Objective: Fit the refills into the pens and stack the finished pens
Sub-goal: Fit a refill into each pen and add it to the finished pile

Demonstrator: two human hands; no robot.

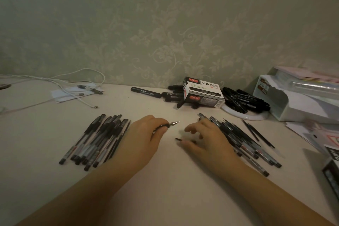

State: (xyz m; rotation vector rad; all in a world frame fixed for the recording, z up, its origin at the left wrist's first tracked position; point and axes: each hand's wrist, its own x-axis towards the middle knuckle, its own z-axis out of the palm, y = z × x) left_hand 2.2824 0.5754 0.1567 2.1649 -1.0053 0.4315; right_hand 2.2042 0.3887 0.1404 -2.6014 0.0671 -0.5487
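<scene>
My left hand [145, 134] grips a pen [167, 124] whose metal tip points right, above the white table [165, 180]. My right hand [205, 137] hovers just to its right with fingers apart, the thumb resting on a small dark cap [178, 139] lying on the table. A stack of black capped pens [99, 139] lies left of my left hand. Another pile of pens [244, 141] spreads out behind and right of my right hand, with thin loose refills [258, 132] beside it.
At the back stand a marker box [203, 91] with black markers [245, 100] around it. A white desk organiser [300, 97] sits far right, papers [311, 132] below it. White cables [73, 86] lie at the back left. A dark box [332, 169] is at the right edge.
</scene>
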